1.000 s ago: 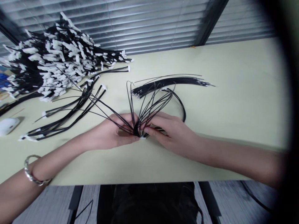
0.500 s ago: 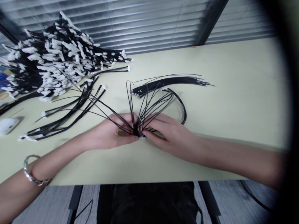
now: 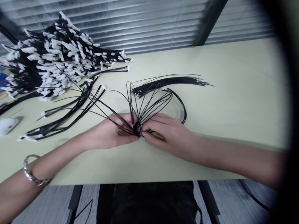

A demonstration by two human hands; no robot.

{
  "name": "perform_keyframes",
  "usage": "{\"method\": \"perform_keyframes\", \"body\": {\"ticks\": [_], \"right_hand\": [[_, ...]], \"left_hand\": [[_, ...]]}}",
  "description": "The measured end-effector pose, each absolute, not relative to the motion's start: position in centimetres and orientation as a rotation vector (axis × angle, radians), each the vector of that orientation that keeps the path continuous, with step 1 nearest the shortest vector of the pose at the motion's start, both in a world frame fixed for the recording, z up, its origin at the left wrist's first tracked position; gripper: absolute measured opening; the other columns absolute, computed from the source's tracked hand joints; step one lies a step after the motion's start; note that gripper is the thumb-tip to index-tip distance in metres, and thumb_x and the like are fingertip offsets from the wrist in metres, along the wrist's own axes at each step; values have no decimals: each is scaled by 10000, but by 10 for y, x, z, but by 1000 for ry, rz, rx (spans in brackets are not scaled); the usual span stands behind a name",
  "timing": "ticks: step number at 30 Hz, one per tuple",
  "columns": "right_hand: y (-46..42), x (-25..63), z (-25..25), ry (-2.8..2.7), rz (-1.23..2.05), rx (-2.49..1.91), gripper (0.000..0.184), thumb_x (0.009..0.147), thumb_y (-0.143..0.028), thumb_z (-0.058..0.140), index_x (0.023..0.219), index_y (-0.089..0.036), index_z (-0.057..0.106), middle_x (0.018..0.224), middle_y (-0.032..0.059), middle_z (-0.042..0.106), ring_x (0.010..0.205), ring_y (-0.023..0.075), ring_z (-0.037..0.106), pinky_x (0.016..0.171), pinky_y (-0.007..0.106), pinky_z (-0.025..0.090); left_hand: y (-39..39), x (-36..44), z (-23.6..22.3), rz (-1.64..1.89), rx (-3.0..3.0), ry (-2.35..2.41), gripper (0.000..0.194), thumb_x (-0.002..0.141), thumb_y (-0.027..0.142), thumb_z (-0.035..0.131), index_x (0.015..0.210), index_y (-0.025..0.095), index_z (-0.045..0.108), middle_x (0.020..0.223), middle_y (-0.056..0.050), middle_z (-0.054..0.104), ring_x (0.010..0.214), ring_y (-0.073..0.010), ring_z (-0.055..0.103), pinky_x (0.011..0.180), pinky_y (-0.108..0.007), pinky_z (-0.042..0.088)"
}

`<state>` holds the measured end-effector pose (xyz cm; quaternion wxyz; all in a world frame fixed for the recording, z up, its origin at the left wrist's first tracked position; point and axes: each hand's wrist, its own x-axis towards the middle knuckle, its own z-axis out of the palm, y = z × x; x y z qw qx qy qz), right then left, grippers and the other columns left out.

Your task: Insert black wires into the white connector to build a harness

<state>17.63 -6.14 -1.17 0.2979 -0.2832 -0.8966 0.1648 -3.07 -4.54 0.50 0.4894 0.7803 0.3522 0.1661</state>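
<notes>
My left hand (image 3: 112,133) and my right hand (image 3: 169,133) meet at the middle of the pale table (image 3: 233,102). Both pinch a small white connector (image 3: 141,137) from which several thin black wires (image 3: 144,105) fan upward and outward. The left fingers close on the connector's left side, with wires running over them. The right fingertips press on its right end. A silver bracelet (image 3: 32,177) sits on my left wrist.
A big heap of black wire harnesses with white connectors (image 3: 53,59) fills the far left. Finished harnesses (image 3: 65,115) lie left of my hands. A bundle of loose black wires (image 3: 170,82) lies behind them. A white mouse (image 3: 7,124) sits at the left edge. Window blinds (image 3: 140,21) run behind the table.
One loose wire has sprung out to the left of the fan. My right fingers have shifted slightly closer on the connector. The hands stay in place.
</notes>
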Motion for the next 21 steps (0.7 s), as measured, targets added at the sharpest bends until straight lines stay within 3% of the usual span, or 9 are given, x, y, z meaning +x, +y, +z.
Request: {"method": "perform_keyframes", "body": {"ticks": [21], "right_hand": [[-62,176,-13,-2282,504,-846,70,807,-154,521,745,-176,546,778,9,601,744,123,529,709,253,419]], "left_hand": [[-47,-31,6,418,1904,844,128,782,192,619,886,153,554,806,-18,611,749,-134,600,654,-238,505]]}}
